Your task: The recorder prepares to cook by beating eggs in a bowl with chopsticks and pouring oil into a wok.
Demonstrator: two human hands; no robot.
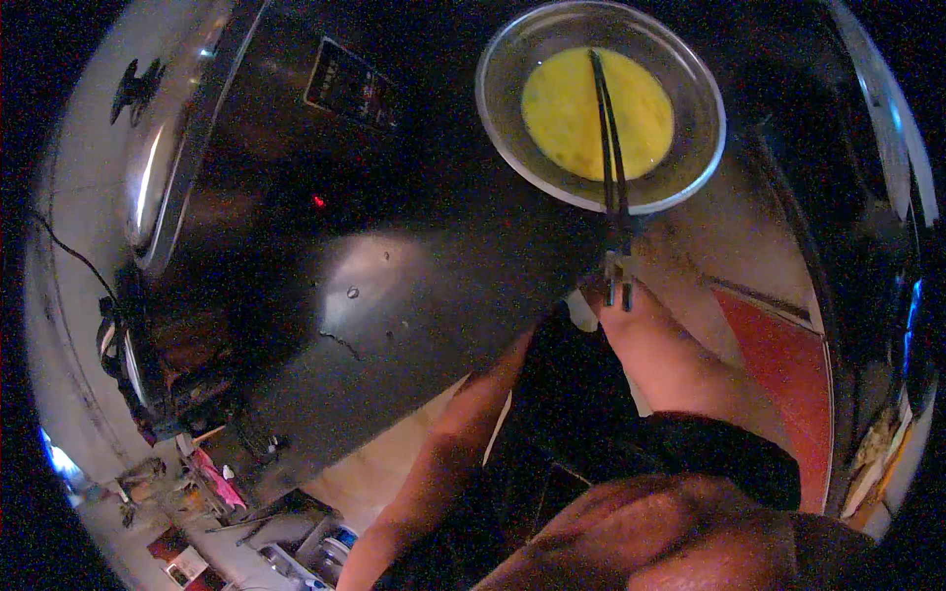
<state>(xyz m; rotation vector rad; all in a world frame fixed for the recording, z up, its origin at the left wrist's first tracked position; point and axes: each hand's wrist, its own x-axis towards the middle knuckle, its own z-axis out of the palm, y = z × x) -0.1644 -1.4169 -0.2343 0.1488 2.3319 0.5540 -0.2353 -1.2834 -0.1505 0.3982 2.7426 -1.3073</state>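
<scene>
A round, clear-looking bowl (510, 151) stands on the dark glossy surface at the top of the view. Inside is a yellow liquid (562, 111) that looks like beaten egg. Two dark chopsticks (613, 148) lean in it, crossing the near rim, with their shiny handle ends pointing towards me. Just under those ends shows the base of my right hand (637, 304); its fingers are lost in shadow, so any hold is unclear. My left forearm reaches up towards the same dark spot, and the left hand itself is hidden.
The dark countertop (443, 295) bears water drops (353, 292), a label with writing (351, 85) and a small red light (318, 200). A shiny metal edge (151, 185) runs along the left. Dishes (336, 550) and a pink item (218, 476) lie lower left; a red panel (783, 369) is at right.
</scene>
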